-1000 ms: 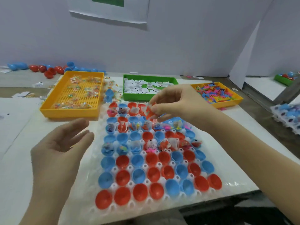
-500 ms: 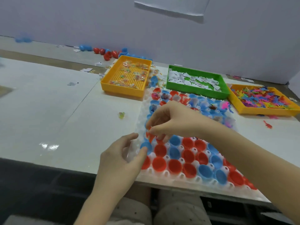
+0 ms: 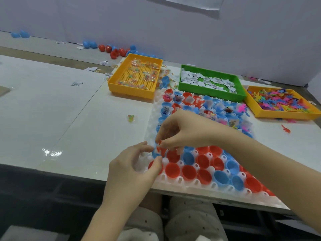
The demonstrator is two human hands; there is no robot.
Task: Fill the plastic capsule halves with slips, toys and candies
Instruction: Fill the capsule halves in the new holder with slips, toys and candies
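**Right hand** [image 3: 184, 131]: fingers curled and the grip pressed together, thumb and fingertips pinching a small red piece [image 3: 160, 148]. It hangs over the near-left corner of the white holder tray [image 3: 196, 184].

**Left hand** [image 3: 135, 166]: fingers curled. Forefinger and thumb close on either side of a blue capsule half [image 3: 155, 154] at the tray's left edge, touching it. The thumb tip also rests against a red half in the front row.

**Capsule halves** [image 3: 188, 172]: red and blue, seated open side up in the holder tray on the counter [image 3: 83, 122]. The near rows hold nothing; the far rows [image 3: 189, 100] carry slips, toys and candies.

**Supplies, behind the holder tray:**
- yellow tray [image 3: 130, 92] of wrapped candies
- green tray [image 3: 208, 92] of paper slips
- second yellow tray [image 3: 284, 116] of coloured toys

**Loose on the counter:** one candy [image 3: 131, 118] and one red toy [image 3: 286, 129].

**Change:**
- One second ago the right hand pinched above the far rows, and the left hand hung spread open beside the tray.
- Half a second ago both hands were already at this corner.
- The left forefinger has since drawn up close to the right fingertips.
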